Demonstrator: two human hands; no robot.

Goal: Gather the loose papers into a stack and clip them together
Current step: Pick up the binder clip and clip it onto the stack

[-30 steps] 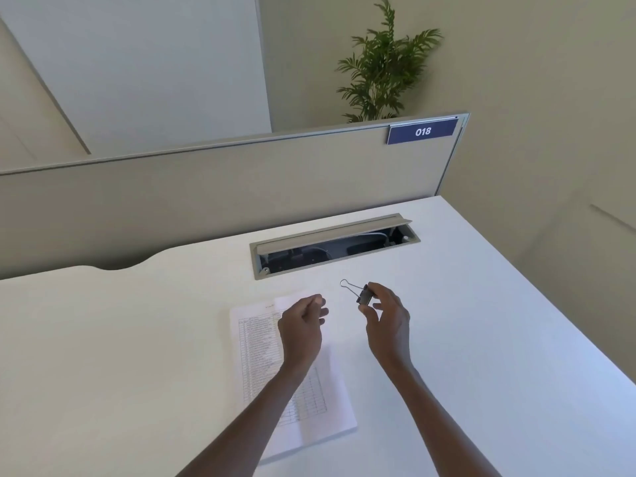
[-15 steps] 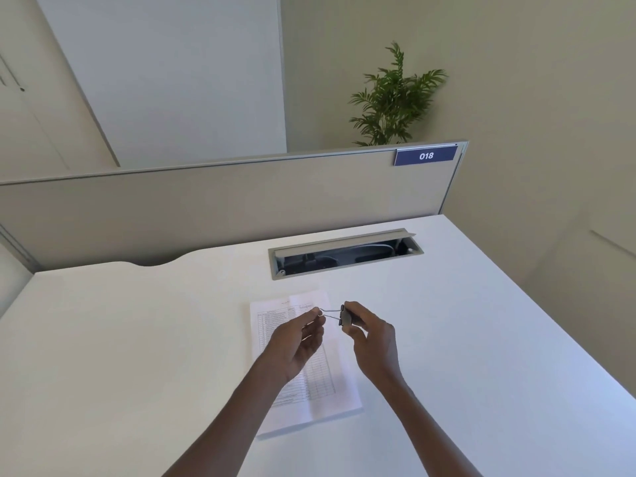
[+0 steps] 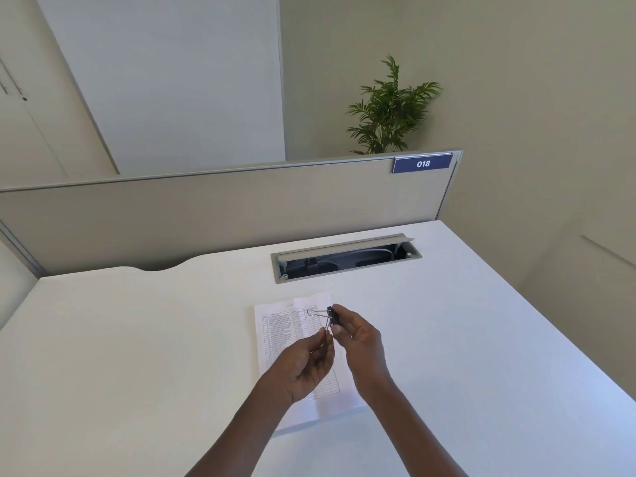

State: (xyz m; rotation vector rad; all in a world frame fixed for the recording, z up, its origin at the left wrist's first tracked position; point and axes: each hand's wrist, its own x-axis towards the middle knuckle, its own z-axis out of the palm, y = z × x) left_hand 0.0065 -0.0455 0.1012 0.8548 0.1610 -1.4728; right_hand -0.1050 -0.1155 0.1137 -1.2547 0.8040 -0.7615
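Binder clip [image 3: 331,315] now handles-left, seemingly.

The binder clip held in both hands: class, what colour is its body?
Black, with silver wire handles; the binder clip shows best in the head view.

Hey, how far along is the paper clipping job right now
Gathering looks done: the white printed papers lie in one stack on the white desk. In hand: the right hand grips the small black binder clip by its body while the left hand pinches one of its wire handles, above the stack. Left: opening the clip and clamping it onto the stack's edge.
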